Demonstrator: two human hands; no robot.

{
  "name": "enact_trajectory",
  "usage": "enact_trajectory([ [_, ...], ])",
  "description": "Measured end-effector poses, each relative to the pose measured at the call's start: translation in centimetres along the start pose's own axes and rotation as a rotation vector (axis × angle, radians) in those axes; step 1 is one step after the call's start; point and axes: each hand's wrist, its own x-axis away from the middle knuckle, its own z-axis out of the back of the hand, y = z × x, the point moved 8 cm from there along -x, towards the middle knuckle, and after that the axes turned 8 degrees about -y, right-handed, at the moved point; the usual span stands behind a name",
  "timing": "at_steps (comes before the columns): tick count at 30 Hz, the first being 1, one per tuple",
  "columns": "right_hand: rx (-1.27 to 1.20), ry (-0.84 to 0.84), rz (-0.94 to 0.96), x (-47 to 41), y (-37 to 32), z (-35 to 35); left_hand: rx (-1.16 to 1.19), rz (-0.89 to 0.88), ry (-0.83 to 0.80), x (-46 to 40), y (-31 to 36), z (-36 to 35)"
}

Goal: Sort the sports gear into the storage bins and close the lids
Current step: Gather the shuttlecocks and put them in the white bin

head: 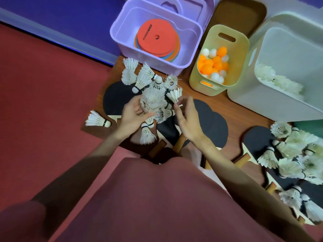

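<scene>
My left hand [133, 113] grips a bunch of white feather shuttlecocks [153, 100] over the black table tennis paddles [211, 119]. Just to its right, my right hand [186, 117] pinches one shuttlecock [175, 95] by its cork end between thumb and fingertips. More shuttlecocks lie behind the bunch [130, 74], one alone at the left [97, 119], and a heap at the right [297, 154]. The purple bin [122, 23] holds flat coloured discs [157, 39]. Orange and white balls fill the yellow bin [243, 48]. The white bin [244, 95] holds shuttlecocks.
A brown lid [239, 13] lies behind the yellow bin and a purple lid [197, 6] behind the purple bin. The gear sits on a wooden board [232, 112] over a red floor [43, 93]. More paddles lie at the right [255, 137].
</scene>
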Motion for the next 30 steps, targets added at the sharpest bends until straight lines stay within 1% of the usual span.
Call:
enact_trajectory([
  [1,0.049,-0.030,0.009,0.2,0.5,-0.7,-0.005,-0.007,0.022,0.5,-0.5,0.7],
  [2,0.120,-0.113,0.017,0.3,1.0,-1.8,-0.010,-0.011,0.038,1.0,-1.1,1.2],
  [5,0.451,-0.488,0.040,1.2,2.8,-7.0,-0.027,-0.016,0.080,2.4,-2.8,2.4],
  [6,0.549,-0.569,0.027,1.6,3.2,-8.5,-0.035,-0.022,0.089,2.8,-3.2,2.7],
  [7,0.614,-0.611,0.003,1.8,3.6,-9.6,-0.046,-0.025,0.101,3.2,-3.6,2.9],
  [9,0.695,-0.629,-0.024,1.8,3.9,-11.0,-0.065,-0.031,0.123,3.8,-4.3,3.2],
  [13,0.802,-0.628,0.041,1.4,3.3,-12.1,-0.059,-0.038,0.143,4.4,-5.2,3.7],
  [15,0.793,-0.579,0.063,1.5,2.5,-11.6,-0.049,-0.052,0.150,4.6,-5.2,3.9],
  [17,0.738,-0.466,0.057,1.4,1.7,-10.1,-0.046,-0.060,0.172,4.8,-5.3,4.2],
  [19,0.634,-0.317,0.039,1.3,1.1,-7.7,-0.051,-0.073,0.192,4.8,-5.4,4.5],
  [23,0.303,-0.018,0.012,1.7,0.0,-2.2,-0.069,-0.079,0.193,4.7,-5.3,4.5],
  [26,0.047,0.162,-0.016,2.1,-0.4,0.5,-0.077,-0.092,0.148,4.5,-5.0,3.7],
  [28,-0.049,0.192,-0.014,1.8,-0.7,0.9,-0.081,-0.100,0.113,4.3,-4.7,3.0],
  [30,-0.077,0.146,-0.016,1.3,-1.1,0.4,-0.087,-0.108,0.081,4.0,-4.3,2.4],
])
